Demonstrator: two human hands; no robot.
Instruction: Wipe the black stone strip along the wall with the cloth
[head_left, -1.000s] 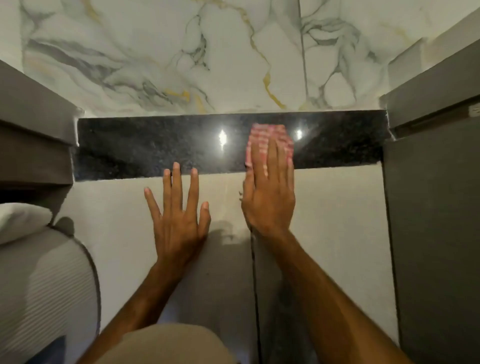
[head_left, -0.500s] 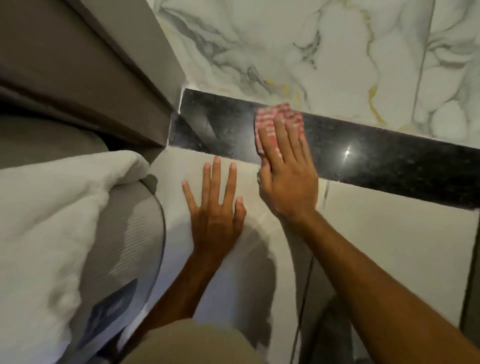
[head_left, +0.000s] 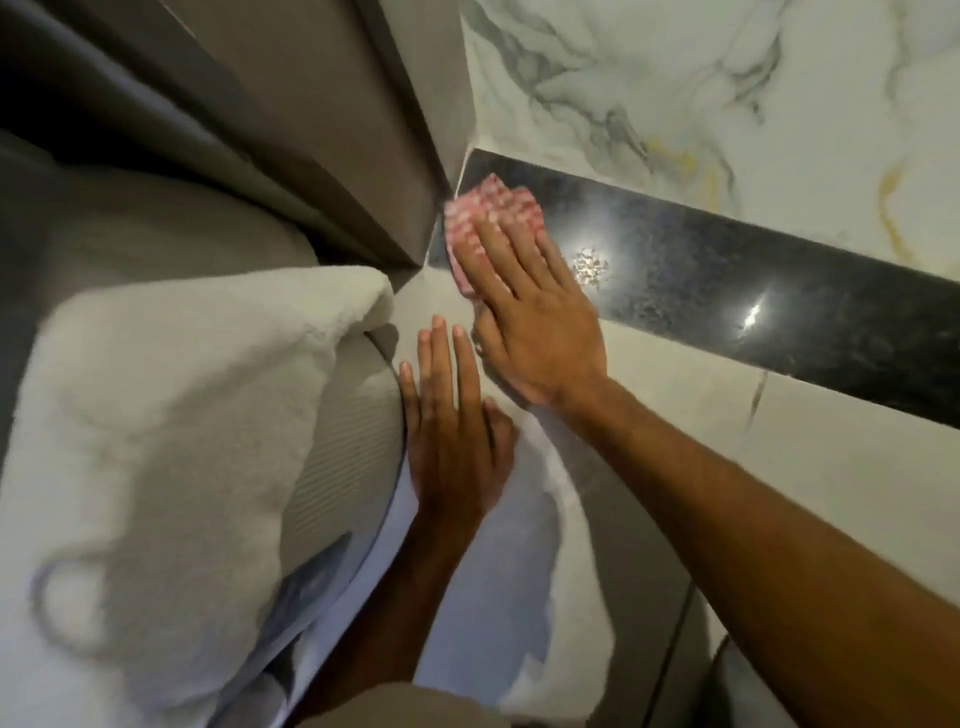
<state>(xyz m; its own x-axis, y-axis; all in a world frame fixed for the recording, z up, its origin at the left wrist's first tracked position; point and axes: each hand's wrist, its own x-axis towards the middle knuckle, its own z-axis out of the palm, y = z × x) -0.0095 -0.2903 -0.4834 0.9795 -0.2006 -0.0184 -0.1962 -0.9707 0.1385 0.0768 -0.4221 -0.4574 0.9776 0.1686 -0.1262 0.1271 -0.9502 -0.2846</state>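
Right grip (head_left: 535, 332) lies flat, fingers straight, pressing the cloth (head_left: 483, 208) onto the left end of the strip (head_left: 727, 280), tight to the corner, so you cover its last bit. Your left grip (head_left: 452, 431), flat and empty on the wall (head_left: 675, 415) below, likely steadies you.

I logged dim warm light, two glare spots on the glossy black speckled stone strip (head_left: 701, 291), blurred edges.
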